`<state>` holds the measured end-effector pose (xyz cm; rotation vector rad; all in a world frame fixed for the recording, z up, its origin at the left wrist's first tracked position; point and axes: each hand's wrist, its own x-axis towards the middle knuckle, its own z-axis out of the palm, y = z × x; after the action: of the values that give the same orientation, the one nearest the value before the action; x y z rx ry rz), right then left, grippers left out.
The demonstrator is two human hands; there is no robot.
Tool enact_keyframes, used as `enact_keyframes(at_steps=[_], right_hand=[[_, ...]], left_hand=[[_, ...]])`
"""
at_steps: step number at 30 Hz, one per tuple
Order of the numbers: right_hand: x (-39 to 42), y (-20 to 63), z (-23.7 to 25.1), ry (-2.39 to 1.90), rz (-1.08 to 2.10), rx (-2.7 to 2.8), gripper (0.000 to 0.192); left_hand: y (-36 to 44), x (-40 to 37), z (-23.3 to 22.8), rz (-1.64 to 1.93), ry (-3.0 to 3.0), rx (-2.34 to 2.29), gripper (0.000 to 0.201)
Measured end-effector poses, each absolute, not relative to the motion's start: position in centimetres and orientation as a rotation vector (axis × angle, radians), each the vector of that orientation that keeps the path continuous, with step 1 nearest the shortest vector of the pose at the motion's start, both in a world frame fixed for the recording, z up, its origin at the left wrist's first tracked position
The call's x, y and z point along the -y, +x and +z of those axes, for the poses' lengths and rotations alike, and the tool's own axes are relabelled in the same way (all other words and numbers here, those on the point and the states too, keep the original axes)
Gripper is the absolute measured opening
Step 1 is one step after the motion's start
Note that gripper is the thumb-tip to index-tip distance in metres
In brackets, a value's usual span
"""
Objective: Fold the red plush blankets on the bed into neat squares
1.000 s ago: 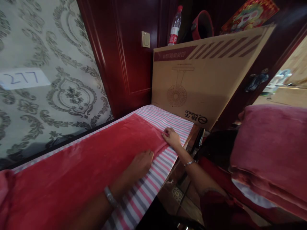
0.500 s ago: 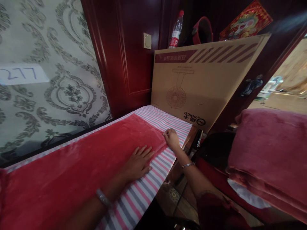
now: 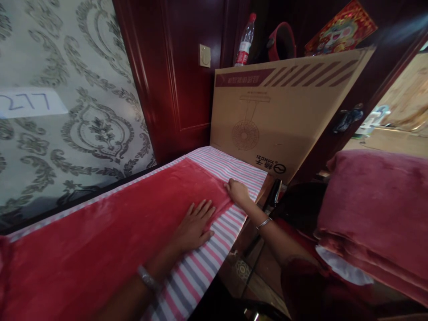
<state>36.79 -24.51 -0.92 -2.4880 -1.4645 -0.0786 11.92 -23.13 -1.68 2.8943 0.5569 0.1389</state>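
A long piece of plush red fabric (image 3: pixel 133 214) lies flat over a striped cloth (image 3: pixel 200 263) of pink, white and grey. My left hand (image 3: pixel 194 227) rests palm down across the fabric's near edge, its fingers spread. At the fabric's right corner, my right hand (image 3: pixel 238 192) has its fingers closed on the edge. The fingertips of the right hand are partly turned from view. Silver bracelets circle both wrists.
A large cardboard box (image 3: pixel 267 116) leans behind the striped cloth's far end, with a plastic bottle (image 3: pixel 245 40) above it. Folded pink plush fabric (image 3: pixel 377 214) is stacked at the right. Patterned wallpaper (image 3: pixel 100 111) lines the left side.
My right hand has shifted very slightly left, its fingers still closed at the fabric's corner. The left hand has moved up a little and stays flat.
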Motion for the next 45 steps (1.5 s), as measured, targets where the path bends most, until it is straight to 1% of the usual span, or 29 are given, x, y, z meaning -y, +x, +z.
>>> enact_keyframes(at_steps=[3,7,12,16,18,21,24,27,30,34,36,39,42,45], right_hand=[[24.4,37.4,-1.0,-2.489,-0.069,1.542,0.033],[24.5,38.2,-1.5,-2.503,-0.054,1.581,0.035],[24.7,38.3,-1.7,-2.5,-0.057,1.6,0.034],[24.9,38.0,-0.6,-2.469,-0.081,1.637,0.034],[24.6,37.4,0.0,-2.436,-0.122,1.661,0.037],[24.1,36.1,0.2,-2.302,-0.175,1.798,0.049],[23.8,35.2,-0.8,-2.149,-0.083,2.048,0.058],[23.7,35.3,-2.0,-2.119,0.007,2.132,0.059],[23.7,35.8,-2.7,-2.123,0.005,2.118,0.06],[23.8,36.2,-3.2,-2.112,0.028,2.126,0.06],[23.8,36.3,-3.4,-2.118,0.038,2.124,0.061],[23.7,36.6,-3.9,-2.125,0.041,2.114,0.063],[23.6,36.9,-4.3,-2.123,0.032,2.117,0.064],[23.5,37.2,-4.7,-2.118,-0.013,2.117,0.062]], left_hand=[[11.9,23.0,-1.9,0.104,2.889,-0.537,0.069],[11.8,22.9,-2.0,0.065,2.889,-0.538,0.066],[11.8,22.9,-2.1,0.059,2.877,-0.545,0.066],[11.9,22.8,-2.1,0.092,2.865,-0.527,0.067],[11.9,22.9,-2.1,0.079,2.863,-0.529,0.068],[11.9,22.9,-2.0,0.065,2.865,-0.551,0.068],[11.9,23.0,-2.0,0.089,2.859,-0.536,0.07],[11.9,23.1,-2.0,0.103,2.852,-0.544,0.07],[11.9,23.5,-1.5,0.105,2.81,-0.53,0.069],[9.8,23.4,0.5,0.1,2.736,-0.525,0.056],[7.1,22.6,1.6,0.136,2.776,-0.66,0.052],[1.8,21.3,2.4,0.165,2.838,-1.145,0.057],[-2.7,20.7,1.5,0.098,2.704,-1.621,0.069],[-4.7,20.9,-0.1,0.09,2.691,-1.732,0.07]])
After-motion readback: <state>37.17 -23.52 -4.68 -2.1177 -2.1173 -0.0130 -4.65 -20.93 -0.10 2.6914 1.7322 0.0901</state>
